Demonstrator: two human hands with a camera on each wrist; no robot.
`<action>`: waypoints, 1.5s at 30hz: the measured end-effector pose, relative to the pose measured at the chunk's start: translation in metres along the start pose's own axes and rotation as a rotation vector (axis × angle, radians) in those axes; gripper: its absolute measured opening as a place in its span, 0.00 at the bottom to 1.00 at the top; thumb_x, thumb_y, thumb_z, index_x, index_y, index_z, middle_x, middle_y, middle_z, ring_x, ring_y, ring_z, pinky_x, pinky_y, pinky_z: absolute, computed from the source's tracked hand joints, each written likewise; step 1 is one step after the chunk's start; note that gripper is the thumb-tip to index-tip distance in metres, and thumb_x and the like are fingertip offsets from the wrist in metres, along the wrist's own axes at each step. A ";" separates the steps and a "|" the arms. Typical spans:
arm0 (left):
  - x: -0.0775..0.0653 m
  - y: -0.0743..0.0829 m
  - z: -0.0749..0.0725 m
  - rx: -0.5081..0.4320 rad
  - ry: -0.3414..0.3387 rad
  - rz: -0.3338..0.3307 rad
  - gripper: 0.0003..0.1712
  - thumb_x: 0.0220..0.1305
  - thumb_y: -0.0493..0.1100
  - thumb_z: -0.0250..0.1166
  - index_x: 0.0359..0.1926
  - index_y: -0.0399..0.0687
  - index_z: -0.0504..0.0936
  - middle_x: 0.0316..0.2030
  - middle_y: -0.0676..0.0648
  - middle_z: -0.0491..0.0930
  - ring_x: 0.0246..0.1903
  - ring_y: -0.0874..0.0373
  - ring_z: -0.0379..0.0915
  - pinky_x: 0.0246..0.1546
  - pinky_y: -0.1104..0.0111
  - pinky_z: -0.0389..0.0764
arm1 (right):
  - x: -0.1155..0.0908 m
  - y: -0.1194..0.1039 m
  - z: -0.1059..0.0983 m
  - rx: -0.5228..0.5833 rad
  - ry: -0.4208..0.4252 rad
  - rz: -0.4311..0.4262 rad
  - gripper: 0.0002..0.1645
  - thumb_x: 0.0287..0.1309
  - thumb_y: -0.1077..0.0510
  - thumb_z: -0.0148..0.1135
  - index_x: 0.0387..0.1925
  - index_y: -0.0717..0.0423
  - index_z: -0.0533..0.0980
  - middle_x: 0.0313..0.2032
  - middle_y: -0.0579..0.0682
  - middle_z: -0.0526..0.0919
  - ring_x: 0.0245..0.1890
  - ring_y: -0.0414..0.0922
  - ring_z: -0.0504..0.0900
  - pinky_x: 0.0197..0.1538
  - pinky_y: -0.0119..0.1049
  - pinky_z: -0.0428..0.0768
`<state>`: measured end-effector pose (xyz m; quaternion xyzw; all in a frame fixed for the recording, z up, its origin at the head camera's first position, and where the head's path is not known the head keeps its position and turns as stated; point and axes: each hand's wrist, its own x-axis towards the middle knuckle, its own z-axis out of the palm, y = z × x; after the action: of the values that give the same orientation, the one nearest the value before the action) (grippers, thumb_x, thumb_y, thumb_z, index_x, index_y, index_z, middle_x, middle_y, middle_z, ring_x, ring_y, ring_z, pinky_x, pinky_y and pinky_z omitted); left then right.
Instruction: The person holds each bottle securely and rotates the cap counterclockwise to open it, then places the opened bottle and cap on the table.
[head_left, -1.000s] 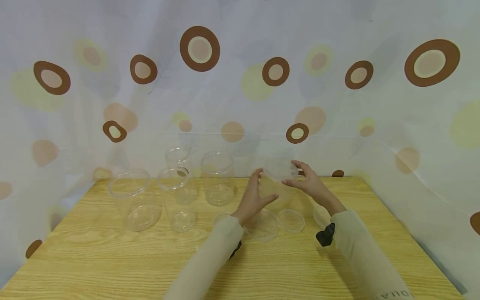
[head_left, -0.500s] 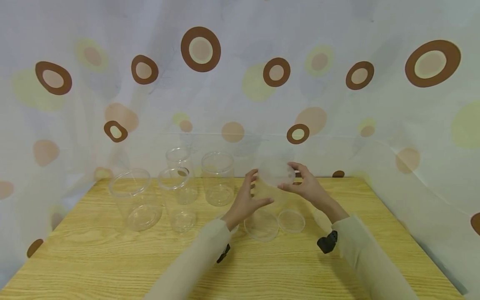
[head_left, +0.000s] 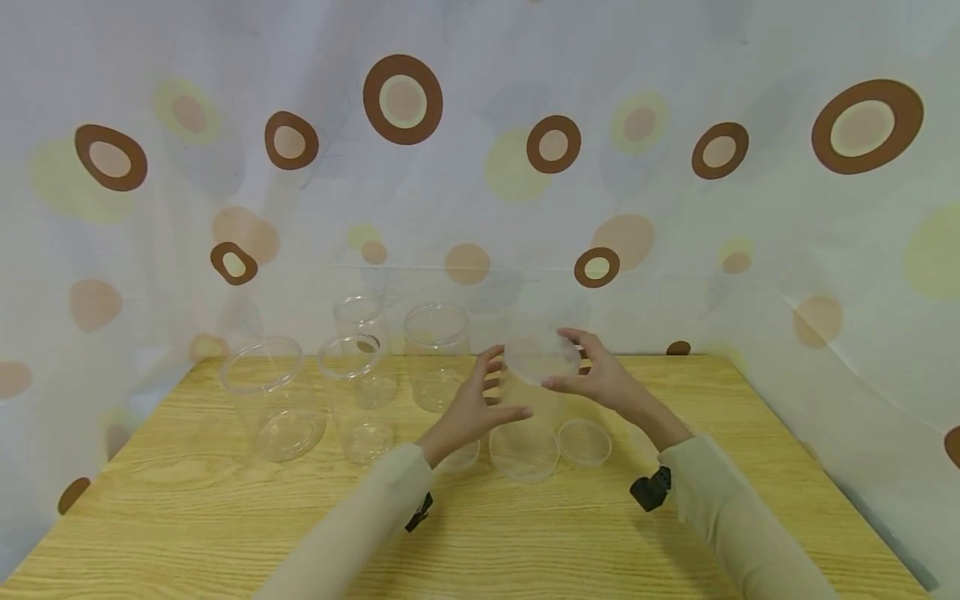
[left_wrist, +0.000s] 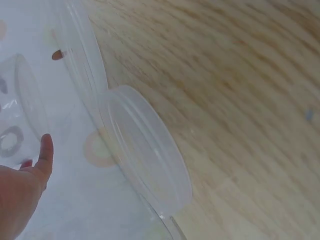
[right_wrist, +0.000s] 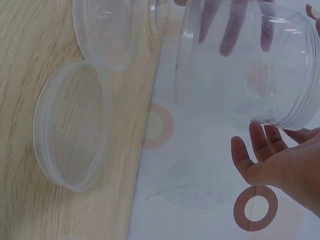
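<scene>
A clear round jar [right_wrist: 215, 90] is raised off the table between my two hands. Its frosted round top [head_left: 542, 358] faces up and toward me in the head view; it looks like a lid, though the clear plastic makes that hard to confirm. My left hand [head_left: 468, 408] holds the jar's side, several of its fingertips showing through the wall in the right wrist view. At the top edge, my right hand [head_left: 611, 383] grips with thumb and fingers. Below lie a large lid [head_left: 523, 452] and a smaller lid [head_left: 585, 442].
Toward the left stand several clear jars: a wide one [head_left: 273, 408], a narrow one [head_left: 358, 408], another narrow one behind [head_left: 357, 312] and a ridged one [head_left: 437, 358]. One more lid [head_left: 459, 458] lies partly behind my left wrist. Patterned cloth [head_left: 465, 167] hangs behind the wooden table [head_left: 525, 542].
Both hands and the jar have shifted a little left, and the jar's top has tipped further toward me. The standing jars and the lids on the table stay put.
</scene>
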<state>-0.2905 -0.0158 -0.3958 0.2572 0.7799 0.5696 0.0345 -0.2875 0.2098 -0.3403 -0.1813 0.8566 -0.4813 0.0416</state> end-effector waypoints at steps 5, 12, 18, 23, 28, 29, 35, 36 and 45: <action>-0.005 0.000 -0.005 0.010 -0.021 -0.008 0.52 0.50 0.48 0.71 0.68 0.66 0.46 0.65 0.44 0.56 0.61 0.42 0.60 0.55 0.53 0.71 | 0.000 -0.004 0.004 0.002 -0.039 0.004 0.52 0.49 0.47 0.67 0.69 0.49 0.48 0.65 0.59 0.54 0.57 0.57 0.64 0.49 0.46 0.74; -0.011 0.000 -0.009 -0.003 -0.025 -0.022 0.53 0.47 0.47 0.72 0.69 0.61 0.48 0.65 0.44 0.56 0.61 0.42 0.60 0.56 0.53 0.70 | 0.000 -0.008 0.013 -0.020 -0.026 0.003 0.54 0.47 0.46 0.68 0.68 0.50 0.48 0.64 0.57 0.53 0.55 0.55 0.64 0.49 0.44 0.73; -0.015 -0.003 -0.007 0.002 0.001 -0.051 0.58 0.45 0.49 0.74 0.69 0.59 0.45 0.67 0.41 0.53 0.63 0.42 0.57 0.58 0.53 0.68 | 0.001 -0.014 0.024 -0.010 0.024 0.009 0.56 0.44 0.44 0.70 0.68 0.52 0.48 0.66 0.56 0.51 0.57 0.57 0.64 0.50 0.47 0.74; -0.016 -0.005 -0.005 0.018 0.020 -0.083 0.62 0.44 0.53 0.73 0.70 0.57 0.40 0.68 0.40 0.49 0.64 0.42 0.54 0.57 0.51 0.68 | 0.000 -0.019 0.031 0.004 0.065 0.007 0.58 0.42 0.44 0.71 0.68 0.55 0.49 0.66 0.57 0.51 0.59 0.58 0.63 0.54 0.51 0.72; -0.016 -0.005 -0.004 0.038 0.033 -0.080 0.63 0.43 0.55 0.73 0.70 0.59 0.39 0.68 0.40 0.50 0.65 0.44 0.54 0.59 0.51 0.66 | -0.001 -0.021 0.035 0.009 0.083 -0.001 0.58 0.42 0.44 0.71 0.68 0.56 0.49 0.67 0.57 0.51 0.63 0.59 0.59 0.58 0.56 0.67; -0.017 -0.005 -0.004 0.046 0.037 -0.078 0.63 0.43 0.55 0.73 0.70 0.59 0.39 0.68 0.40 0.50 0.65 0.44 0.54 0.59 0.51 0.66 | -0.001 -0.021 0.035 0.007 0.081 -0.002 0.58 0.42 0.44 0.71 0.68 0.55 0.49 0.67 0.57 0.51 0.62 0.59 0.59 0.58 0.56 0.67; -0.018 -0.005 -0.005 0.089 0.060 -0.062 0.62 0.41 0.57 0.74 0.70 0.61 0.42 0.66 0.43 0.55 0.64 0.46 0.56 0.58 0.51 0.67 | 0.000 -0.019 0.036 -0.022 0.067 -0.015 0.55 0.42 0.43 0.71 0.68 0.50 0.51 0.67 0.54 0.53 0.59 0.57 0.64 0.53 0.51 0.71; -0.018 -0.005 -0.006 0.090 0.062 -0.062 0.62 0.41 0.57 0.74 0.70 0.61 0.43 0.66 0.43 0.55 0.63 0.46 0.56 0.58 0.52 0.67 | 0.000 -0.018 0.036 -0.028 0.065 -0.022 0.55 0.43 0.43 0.71 0.68 0.49 0.52 0.67 0.54 0.54 0.59 0.56 0.64 0.53 0.51 0.72; -0.020 -0.002 -0.013 0.072 0.058 -0.023 0.59 0.39 0.52 0.76 0.69 0.61 0.49 0.64 0.46 0.60 0.59 0.48 0.63 0.54 0.54 0.70 | 0.002 -0.012 0.032 0.013 0.022 -0.062 0.51 0.44 0.47 0.71 0.66 0.49 0.54 0.64 0.55 0.59 0.54 0.61 0.68 0.43 0.41 0.77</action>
<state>-0.2780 -0.0363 -0.3984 0.2326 0.8034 0.5480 0.0090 -0.2784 0.1773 -0.3466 -0.2024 0.8478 -0.4899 0.0184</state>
